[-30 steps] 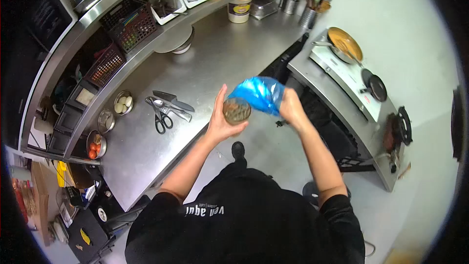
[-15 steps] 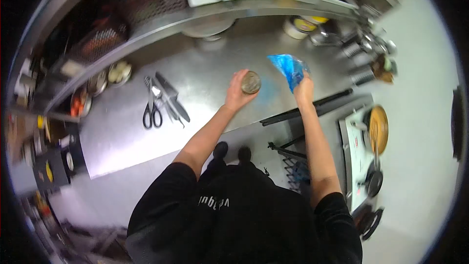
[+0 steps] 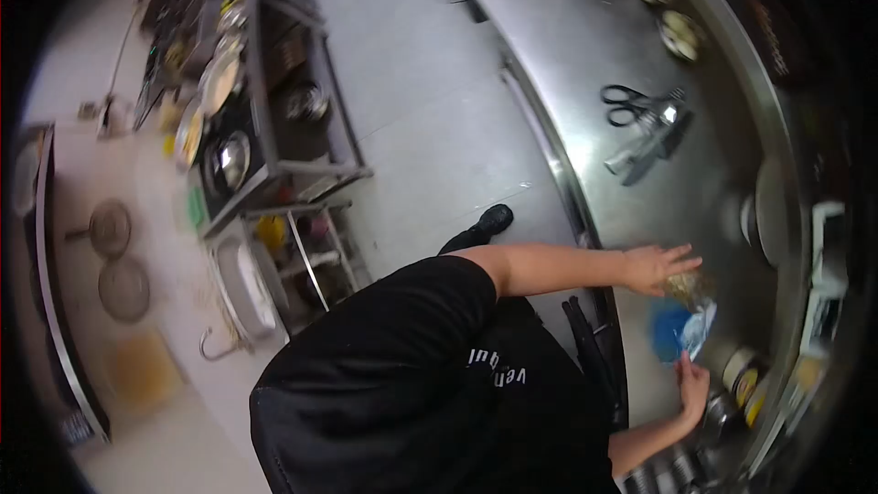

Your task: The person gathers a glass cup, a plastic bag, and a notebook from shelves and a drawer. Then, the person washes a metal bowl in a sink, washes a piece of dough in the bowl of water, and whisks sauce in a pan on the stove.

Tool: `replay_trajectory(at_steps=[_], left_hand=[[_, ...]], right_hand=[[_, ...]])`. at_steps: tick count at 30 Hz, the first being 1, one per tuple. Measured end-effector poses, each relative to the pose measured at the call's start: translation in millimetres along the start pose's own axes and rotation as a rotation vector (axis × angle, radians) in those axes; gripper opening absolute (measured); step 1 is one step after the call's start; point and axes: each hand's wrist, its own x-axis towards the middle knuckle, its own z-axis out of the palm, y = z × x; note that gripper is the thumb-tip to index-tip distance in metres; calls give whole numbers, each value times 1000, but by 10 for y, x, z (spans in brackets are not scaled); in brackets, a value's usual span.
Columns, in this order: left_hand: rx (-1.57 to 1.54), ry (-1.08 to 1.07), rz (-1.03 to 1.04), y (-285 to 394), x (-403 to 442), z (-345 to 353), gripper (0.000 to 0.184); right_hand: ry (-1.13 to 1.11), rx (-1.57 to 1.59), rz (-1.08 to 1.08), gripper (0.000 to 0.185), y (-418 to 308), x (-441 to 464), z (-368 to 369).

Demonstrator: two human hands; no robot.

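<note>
jar [image 3: 686,290] and bag [image 3: 699,327] are sitting closer together than earlier, over the tabletop [image 3: 658,210]. left hand [image 3: 655,271] is spreading its fingers, apparently released, by the jar; right hand [image 3: 693,388] is pinching the bag. setting down appears underway; next move is likely calling for not tipping the jar.

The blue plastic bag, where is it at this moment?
In the head view's lower right, the blue plastic bag is in the right hand, beside the round glass container.
</note>
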Motion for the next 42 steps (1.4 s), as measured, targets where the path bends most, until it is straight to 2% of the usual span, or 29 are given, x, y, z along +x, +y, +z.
replay_trajectory(at_steps=[1, 2, 3, 4, 5, 6, 8, 9, 12, 13, 15, 19, 21, 23, 24, 26, 27, 29, 30, 32, 33, 34, 36, 37, 38, 39, 40, 42], left_hand=[[-118, -42, -77, 32, -202, -181, 92], [-240, -81, -146, 31, -440, -343, 90], [-234, -59, -175, -59, -681, -397, 90], [-275, 77, -158, -193, -947, -386, 88], [-315, 216, -130, -321, -1189, -383, 86], [-317, 260, -191, -433, -1427, -460, 85], [-292, 401, -307, -640, -1962, -721, 81], [-258, 490, -364, -737, -2253, -892, 79], [-184, 667, -720, -1225, -3171, -1230, 78], [-215, 708, -866, -1411, -3489, -1362, 78], [-79, 848, -1005, -1858, -4149, -1653, 79], [-90, 1062, -1316, -2785, -5178, -2553, 72], [-162, 1264, -1386, -3229, -5542, -3021, 71], [-428, 1437, -1504, -3417, -5750, -3664, 69], [-435, 1442, -1510, -3669, -5959, -3804, 69], [-957, 1669, -1387, -4231, -6387, -3938, 87], [-961, 1681, -1393, -4428, -6532, -4030, 87], [-1184, 2017, -1344, -4765, -6778, -4207, 97], [-1182, 2039, -1350, -4902, -6892, -4303, 97], [-1001, 2434, -1477, -5136, -7111, -4539, 100], [-1093, 2403, -1308, -5097, -7199, -4695, 119], [-1099, 2475, -1294, -5302, -7412, -4728, 124], [-1165, 2574, -1256, -5652, -7717, -4720, 132], [-1221, 2615, -1207, -5843, -7809, -4731, 135], [-1271, 2703, -1125, -6085, -7893, -4727, 131], [-1275, 2722, -1142, -6298, -7947, -4714, 131], [-1322, 2745, -1043, -6513, -7966, -4701, 129], [-1351, 2807, -906, -6896, -8029, -4700, 122]], right_hand=[[34, -149, 13, 51, -280, -97, -85], [11, -46, 0, 46, -647, -243, -122], [-10, 60, -4, 42, -999, -341, -64], [-25, 42, -25, 42, -1326, -352, 79], [-118, 100, -285, 40, -1699, -320, 211], [-214, 157, -543, 39, -2096, -286, 340], [-404, 132, -676, 28, -2873, -152, 904], [-422, 75, -776, 27, -3256, -176, 1258], [-569, -236, -1045, 36, -4246, -312, 2151], [-660, -315, -1041, 38, -4646, -503, 2356], [-782, -384, -1060, 40, -5278, -770, 2781], [-828, -398, -1116, 41, -6191, -841, 3753], [-886, -419, -1113, 41, -6536, -719, 4256], [-889, -466, -1146, 40, -6788, -527, 4682], [-898, -512, -1188, 38, -6940, -435, 4834], [-958, -526, -1161, 39, -7295, -279, 5022], [-1010, -529, -1134, 40, -7472, -165, 5118], [-1099, -519, -1092, 41, -7798, 178, 5352], [-1204, -533, -1052, 41, -7993, 388, 5514], [-1331, -571, -1013, 40, -8352, 896, 5993], [-1321, -633, -1120, 39, -8525, 1239, 6350], [-1312, -682, -1216, 39, -8749, 1499, 6638], [-1208, -858, -1141, 40, -9341, 1700, 7156], [-1185, -874, -1171, 40, -9607, 1755, 7474], [-1165, -893, -1202, 41, -9826, 1780, 7804], [-1156, -731, -1210, 41, -9952, 1818, 8156], [-1144, -571, -1214, 41, -10049, 1851, 8507], [-1192, -507, -1058, 40, -10293, 1858, 9122]])
